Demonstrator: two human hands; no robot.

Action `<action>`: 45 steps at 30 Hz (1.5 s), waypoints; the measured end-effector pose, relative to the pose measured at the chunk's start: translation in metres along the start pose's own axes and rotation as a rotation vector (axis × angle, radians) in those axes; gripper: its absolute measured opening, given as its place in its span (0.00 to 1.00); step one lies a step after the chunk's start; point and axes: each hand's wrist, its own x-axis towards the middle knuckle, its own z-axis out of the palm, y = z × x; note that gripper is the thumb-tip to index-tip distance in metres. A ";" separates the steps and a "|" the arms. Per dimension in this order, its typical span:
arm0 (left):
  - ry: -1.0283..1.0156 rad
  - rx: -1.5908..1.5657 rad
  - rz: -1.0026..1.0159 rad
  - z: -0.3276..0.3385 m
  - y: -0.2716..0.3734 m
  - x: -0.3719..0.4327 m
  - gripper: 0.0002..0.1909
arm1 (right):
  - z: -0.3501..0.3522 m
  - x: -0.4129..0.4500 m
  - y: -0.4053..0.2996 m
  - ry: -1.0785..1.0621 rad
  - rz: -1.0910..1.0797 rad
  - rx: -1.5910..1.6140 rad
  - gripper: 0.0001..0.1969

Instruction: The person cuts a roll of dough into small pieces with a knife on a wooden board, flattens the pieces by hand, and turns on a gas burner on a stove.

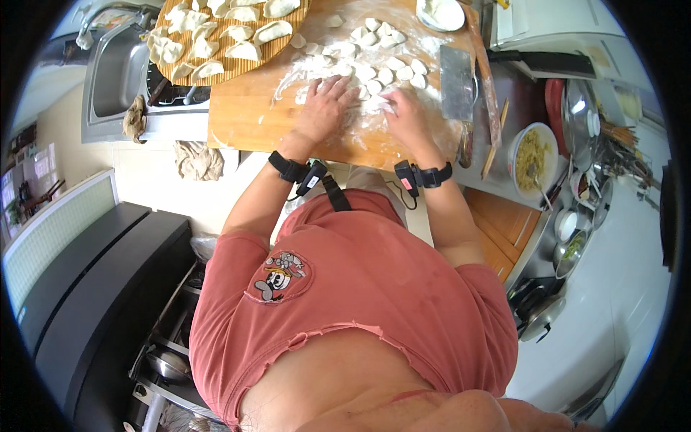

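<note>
Across the floured wooden board (pixel 248 121) lie several small pieces of dough (pixel 385 75). My left hand (pixel 324 108) rests palm down on the board's flour, fingers spread, at the left edge of the dough pieces. To its right, my right hand (pixel 405 116) has its fingers curled at a whitish piece, probably dough, near the front of the pile; its grip is partly hidden. A metal cleaver blade (pixel 456 82) lies right of the dough. Shaped dumplings (pixel 244 51) sit on a round slatted tray (pixel 232 71) at the upper left.
A flour bowl (pixel 440 15) stands at the board's back. Along the right are a floury rolling pin (pixel 484 75), chopsticks (pixel 495 141) and a bowl of filling (pixel 534 159) with a spoon. A steel sink (pixel 116 70) lies left, with a cloth (pixel 134 120) on its edge.
</note>
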 end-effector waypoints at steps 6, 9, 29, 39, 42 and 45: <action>0.053 -0.343 -0.224 -0.008 0.008 -0.012 0.13 | -0.015 -0.018 -0.001 0.000 0.194 0.066 0.08; -0.073 -0.844 -0.446 -0.012 0.027 -0.013 0.14 | -0.004 -0.024 -0.014 0.020 0.023 0.096 0.09; -0.526 -2.157 -0.944 -0.013 0.010 -0.020 0.15 | 0.012 -0.020 -0.022 -0.113 0.084 0.482 0.08; -0.541 -2.398 -0.865 -0.007 0.016 -0.018 0.13 | 0.019 -0.018 -0.019 -0.126 0.138 0.625 0.07; -0.475 -2.410 -0.892 0.000 0.018 -0.021 0.11 | 0.024 -0.019 -0.022 -0.057 0.156 0.445 0.07; -0.405 -2.340 -0.917 -0.006 0.015 -0.024 0.08 | 0.011 -0.008 -0.041 0.040 0.012 0.039 0.07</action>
